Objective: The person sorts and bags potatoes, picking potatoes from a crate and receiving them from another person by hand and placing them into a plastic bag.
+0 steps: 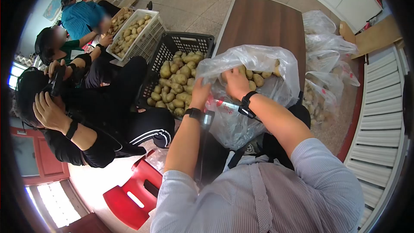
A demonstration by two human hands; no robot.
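Observation:
A clear plastic bag (276,55) with several potatoes (258,80) in it lies on the near end of the brown table, its lower part hanging toward my lap. My left hand (200,95) is closed on the bag's left edge. Inside the bag's mouth, my right hand (237,84) has its fingers curled beside the potatoes; what they hold, if anything, is hidden. A black crate (196,39) full of loose potatoes (179,80) stands just left of my left hand.
The brown table (263,21) stretches away ahead. Filled plastic bags (323,60) stand on the floor at right, near a white radiator (373,116). At left, a person in black (108,103) sits close by, others beyond. A white crate (151,26) holds potatoes. A red chair (133,190) stands behind left.

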